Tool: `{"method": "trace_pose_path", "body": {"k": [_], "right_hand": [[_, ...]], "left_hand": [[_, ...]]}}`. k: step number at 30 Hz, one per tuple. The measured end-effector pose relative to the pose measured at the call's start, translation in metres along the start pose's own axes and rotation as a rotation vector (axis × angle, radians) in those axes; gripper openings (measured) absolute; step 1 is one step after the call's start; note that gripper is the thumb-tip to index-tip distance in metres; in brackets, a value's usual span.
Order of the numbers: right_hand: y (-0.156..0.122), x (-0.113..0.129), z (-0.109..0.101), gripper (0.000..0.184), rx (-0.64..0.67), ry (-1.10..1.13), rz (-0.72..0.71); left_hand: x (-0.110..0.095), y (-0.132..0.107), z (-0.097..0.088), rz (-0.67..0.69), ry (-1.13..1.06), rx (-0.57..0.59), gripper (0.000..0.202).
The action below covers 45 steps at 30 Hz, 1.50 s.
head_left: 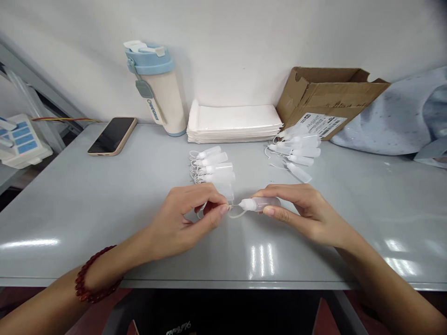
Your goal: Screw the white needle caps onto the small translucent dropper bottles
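Observation:
My right hand (300, 211) grips a small translucent dropper bottle (260, 203), lying sideways just above the grey table (104, 209). My left hand (185, 221) pinches the bottle's tiny cap at the needle tip, thumb and forefinger pressed together; a thin tether loop hangs below. A row of the same small bottles (213, 167) lies just beyond my left hand. A second pile of small bottles (296, 151) lies beyond my right hand.
A stack of white pouches (233, 123) sits at the back centre, a blue-lidded tumbler (159, 88) left of it, a phone (111, 136) further left. An open cardboard box (328, 100) and pale cloth (401, 116) are back right. A white device (19, 144) sits far left.

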State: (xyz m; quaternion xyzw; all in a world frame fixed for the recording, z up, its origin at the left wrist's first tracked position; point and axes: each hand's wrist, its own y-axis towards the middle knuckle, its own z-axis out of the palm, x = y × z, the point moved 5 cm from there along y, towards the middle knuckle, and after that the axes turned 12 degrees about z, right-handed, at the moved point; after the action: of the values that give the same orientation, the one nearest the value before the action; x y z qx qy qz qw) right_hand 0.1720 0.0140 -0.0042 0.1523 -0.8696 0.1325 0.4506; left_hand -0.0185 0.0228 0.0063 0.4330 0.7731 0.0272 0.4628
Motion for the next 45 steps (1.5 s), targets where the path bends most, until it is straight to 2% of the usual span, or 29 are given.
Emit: {"method": "trace_pose_path", "body": {"k": [18,26,31,45], "right_hand": [[-0.0007,0.0025,-0.0002,0.02,-0.019,0.006,-0.022],[-0.0006,0.0047,0.0004,0.02,-0.019,0.009,-0.096],[-0.0002,0.0042,0.0002,0.02,-0.023,0.047,-0.094],[-0.0023,0.004,-0.0001,0.022,-0.052,0.04,-0.133]], "left_hand": [[0.0011,0.0,0.0012,-0.003,-0.026,-0.002,0.012],[-0.0007,0.0001,0.0018,-0.005,-0.026,0.019,0.014],[0.0005,-0.0007,0.0002,-0.014,-0.031,-0.008,0.013],[0.0065,-0.0002,0.0001,-0.094,-0.139,-0.018,0.013]]}}
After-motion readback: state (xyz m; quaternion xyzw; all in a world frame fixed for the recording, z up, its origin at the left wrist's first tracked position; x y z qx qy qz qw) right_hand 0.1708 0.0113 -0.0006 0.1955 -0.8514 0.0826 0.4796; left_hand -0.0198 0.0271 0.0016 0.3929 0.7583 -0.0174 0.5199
